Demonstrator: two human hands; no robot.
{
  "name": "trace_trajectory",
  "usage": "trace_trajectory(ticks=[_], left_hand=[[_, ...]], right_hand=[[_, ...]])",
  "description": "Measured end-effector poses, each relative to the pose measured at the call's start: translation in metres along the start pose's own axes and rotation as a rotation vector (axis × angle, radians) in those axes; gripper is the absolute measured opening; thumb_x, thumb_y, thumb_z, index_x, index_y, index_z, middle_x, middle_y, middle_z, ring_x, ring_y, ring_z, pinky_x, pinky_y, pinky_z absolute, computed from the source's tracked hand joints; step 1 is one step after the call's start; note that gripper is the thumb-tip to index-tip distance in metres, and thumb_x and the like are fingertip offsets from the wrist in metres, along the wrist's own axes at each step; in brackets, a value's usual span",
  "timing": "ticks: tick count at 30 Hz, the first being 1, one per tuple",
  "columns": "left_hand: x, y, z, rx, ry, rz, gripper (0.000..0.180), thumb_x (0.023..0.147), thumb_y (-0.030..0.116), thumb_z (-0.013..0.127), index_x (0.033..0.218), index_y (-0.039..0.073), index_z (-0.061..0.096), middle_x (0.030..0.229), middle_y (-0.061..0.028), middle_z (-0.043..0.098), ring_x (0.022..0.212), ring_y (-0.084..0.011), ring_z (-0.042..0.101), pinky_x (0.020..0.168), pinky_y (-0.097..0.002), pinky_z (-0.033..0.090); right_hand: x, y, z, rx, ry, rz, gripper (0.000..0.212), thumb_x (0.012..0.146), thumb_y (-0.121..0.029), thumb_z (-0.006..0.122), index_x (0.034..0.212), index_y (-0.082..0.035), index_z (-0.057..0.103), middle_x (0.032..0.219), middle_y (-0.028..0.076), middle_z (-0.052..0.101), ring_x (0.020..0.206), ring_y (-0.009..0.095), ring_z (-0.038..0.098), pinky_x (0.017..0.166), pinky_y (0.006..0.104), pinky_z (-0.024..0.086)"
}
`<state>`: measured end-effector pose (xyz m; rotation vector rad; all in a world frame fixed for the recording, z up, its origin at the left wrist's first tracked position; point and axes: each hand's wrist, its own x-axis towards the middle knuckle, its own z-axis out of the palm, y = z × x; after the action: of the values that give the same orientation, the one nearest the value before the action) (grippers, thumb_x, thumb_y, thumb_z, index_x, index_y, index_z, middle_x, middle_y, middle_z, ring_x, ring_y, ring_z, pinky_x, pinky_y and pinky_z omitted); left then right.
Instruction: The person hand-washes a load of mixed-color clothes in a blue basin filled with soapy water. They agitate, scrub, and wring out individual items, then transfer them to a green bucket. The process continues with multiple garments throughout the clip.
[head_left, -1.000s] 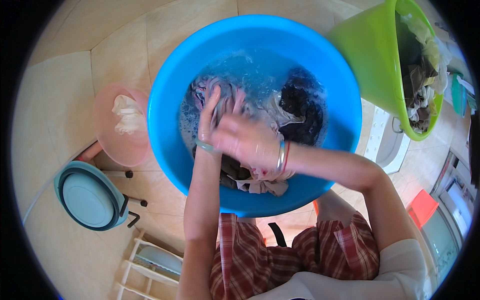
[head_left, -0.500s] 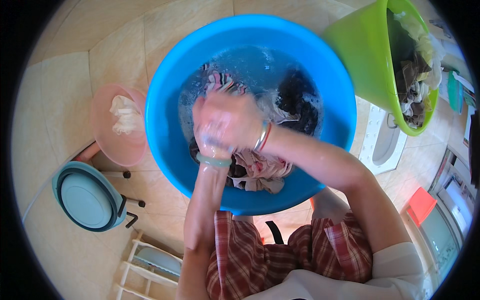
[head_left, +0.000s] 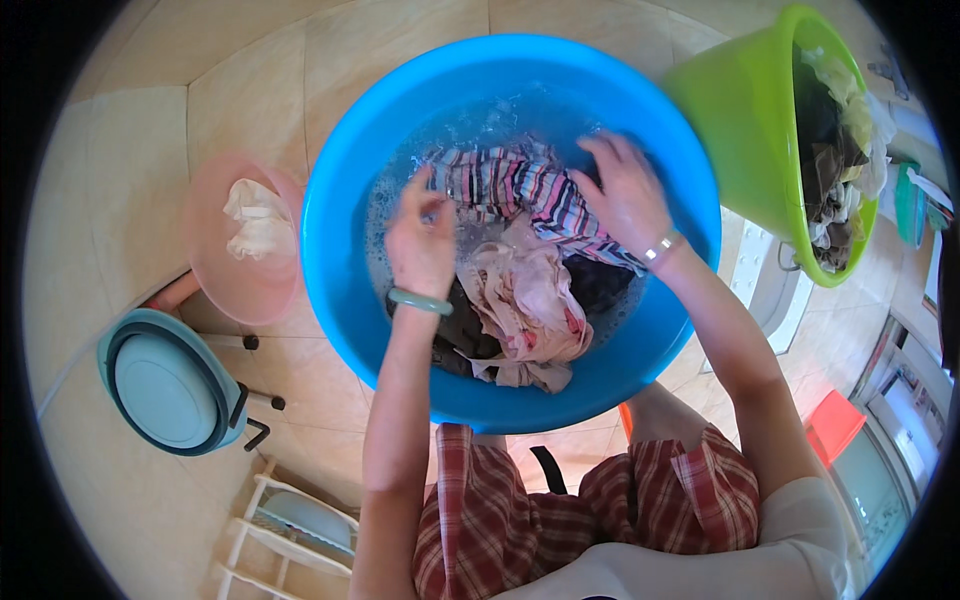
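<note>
A striped garment (head_left: 500, 185) in pink, black, white and blue lies spread across the soapy water of a large blue basin (head_left: 340, 330). At its left end my left hand (head_left: 420, 245), somewhat blurred, has its fingers curled at the cloth's edge; a pale green bangle circles that wrist. Over the garment's right side is my right hand (head_left: 635, 200), fingers stretched apart and the thumb along the cloth; it wears a silver bracelet. Below the stripes, nearer me, sit a wet pale pink garment (head_left: 525, 295) and dark clothes (head_left: 465, 330), partly underwater.
A tilted green bucket (head_left: 745, 130) full of clothes stands at the far right. To the left are a pink basin (head_left: 205, 250) with a white cloth and a light-blue folding tub (head_left: 170, 385). A wooden rack (head_left: 275, 535) stands at lower left, an orange-red object (head_left: 835, 428) at right.
My hands, clasped together and blurred before, have parted, the right moving to the right. The striped garment, mostly hidden and bunched earlier, now lies spread between them.
</note>
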<state>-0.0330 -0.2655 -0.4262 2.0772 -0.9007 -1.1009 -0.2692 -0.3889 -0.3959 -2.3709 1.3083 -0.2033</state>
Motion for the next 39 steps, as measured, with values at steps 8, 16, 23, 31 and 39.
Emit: trace_trajectory(ticks=[8, 16, 23, 31, 39], left_hand=[[0.032, -0.054, 0.014, -0.050, 0.084, -0.074, 0.075, 0.086, 0.021, 0.072, 0.151, 0.012, 0.033, 0.127, -0.0159, 0.061, 0.108, -0.0267, 0.062, 0.092, -0.0390, 0.048], [0.008, 0.025, 0.015, -1.469, -0.341, -0.379, 0.061, 0.097, 0.053, 0.050, 0.141, 0.010, 0.044, 0.129, -0.0124, 0.059, 0.116, -0.0265, 0.058, 0.099, -0.0417, 0.047], [0.032, -0.005, 0.017, -1.823, -1.016, 0.175, 0.049, 0.102, 0.051, 0.038, 0.139, 0.021, 0.049, 0.129, -0.0166, 0.059, 0.104, -0.0373, 0.063, 0.085, -0.0535, 0.054], [-0.019, 0.018, 0.028, -1.506, -0.416, -0.016, 0.038, 0.103, 0.039, 0.042, 0.131, 0.015, 0.052, 0.116, -0.0106, 0.063, 0.100, -0.0242, 0.063, 0.082, -0.0380, 0.053], [-0.024, 0.000, 0.039, -1.474, -0.089, -0.177, 0.027, 0.098, 0.031, 0.052, 0.115, 0.011, 0.059, 0.115, -0.0065, 0.062, 0.104, -0.0193, 0.061, 0.089, -0.0343, 0.051]], right_hand=[[0.070, -0.038, 0.091, 0.019, -0.446, 0.195, 0.049, 0.088, -0.034, 0.065, 0.123, -0.002, 0.054, 0.126, 0.027, 0.053, 0.119, 0.040, 0.054, 0.094, 0.0481, 0.048], [-0.001, -0.102, 0.032, 0.646, -0.157, -0.235, 0.032, 0.081, -0.026, 0.073, 0.108, -0.011, 0.061, 0.096, 0.010, 0.056, 0.089, 0.028, 0.060, 0.067, 0.0407, 0.054], [-0.047, -0.169, -0.006, 0.245, 0.119, -0.622, 0.017, 0.076, -0.019, 0.065, 0.093, -0.014, 0.064, 0.100, 0.001, 0.056, 0.084, 0.017, 0.056, 0.063, 0.0272, 0.051], [-0.004, -0.158, 0.020, 0.473, 0.317, -0.613, 0.021, 0.067, -0.025, 0.076, 0.075, -0.014, 0.060, 0.084, 0.002, 0.055, 0.074, 0.018, 0.057, 0.054, 0.0281, 0.049], [0.042, -0.066, 0.059, 0.340, 0.060, -0.212, 0.023, 0.085, -0.033, 0.062, 0.074, -0.012, 0.064, 0.080, 0.009, 0.064, 0.076, 0.029, 0.066, 0.062, 0.0409, 0.054]])
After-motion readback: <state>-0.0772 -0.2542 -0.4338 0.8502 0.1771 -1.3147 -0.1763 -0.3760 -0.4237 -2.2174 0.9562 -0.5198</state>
